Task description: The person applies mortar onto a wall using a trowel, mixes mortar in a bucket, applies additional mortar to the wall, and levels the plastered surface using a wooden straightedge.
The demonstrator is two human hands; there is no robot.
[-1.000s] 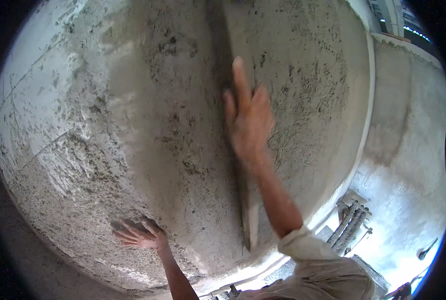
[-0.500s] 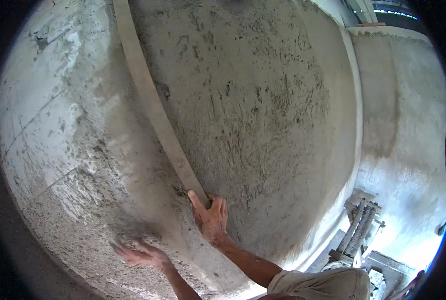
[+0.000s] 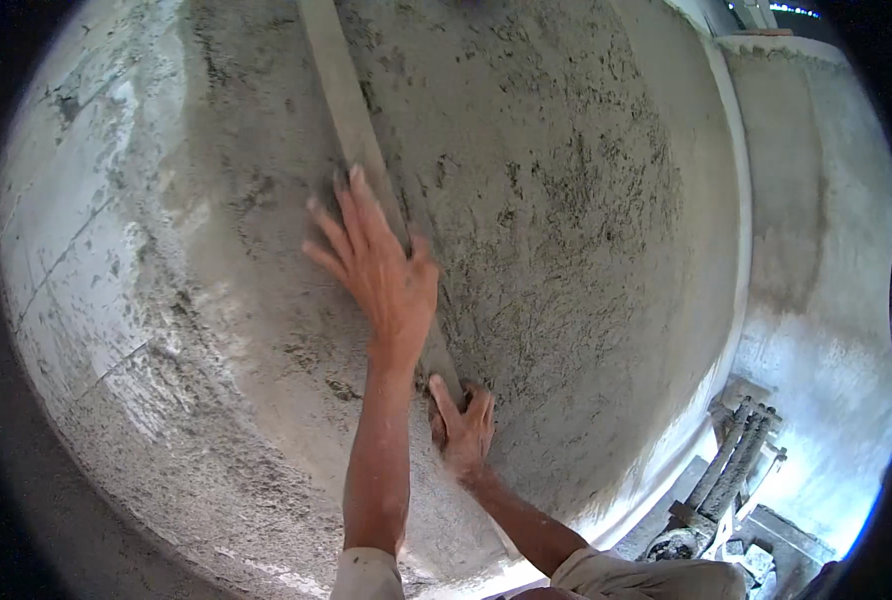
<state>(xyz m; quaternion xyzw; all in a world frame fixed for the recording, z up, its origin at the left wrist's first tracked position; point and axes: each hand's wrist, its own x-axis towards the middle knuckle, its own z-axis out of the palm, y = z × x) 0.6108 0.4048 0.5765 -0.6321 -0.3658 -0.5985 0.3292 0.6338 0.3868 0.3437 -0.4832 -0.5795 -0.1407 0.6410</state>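
A long, flat screed bar (image 3: 346,100) lies slantwise against the rough grey plastered wall (image 3: 556,220), running from the top edge down to my right hand. With its thumb on one side and its fingers on the other, my right hand (image 3: 463,432) is closed around the bar's lower end. Higher up, my left hand (image 3: 388,280) lies over the bar with its fingers spread, slightly blurred. It covers part of the bar, and its thumb is near the bar's right edge. Wet mortar shows on both sides of the bar.
At left the wall has a paler, smoother area (image 3: 66,230) with line marks. A smooth adjoining wall (image 3: 781,180) stands at right, past a pale corner edge. Below it are mortar-caked poles (image 3: 731,470) and broken rubble pieces (image 3: 758,562).
The bar has shifted right, with my right hand still around its lower end. My left hand has moved up and right from the bare plaster onto the bar.
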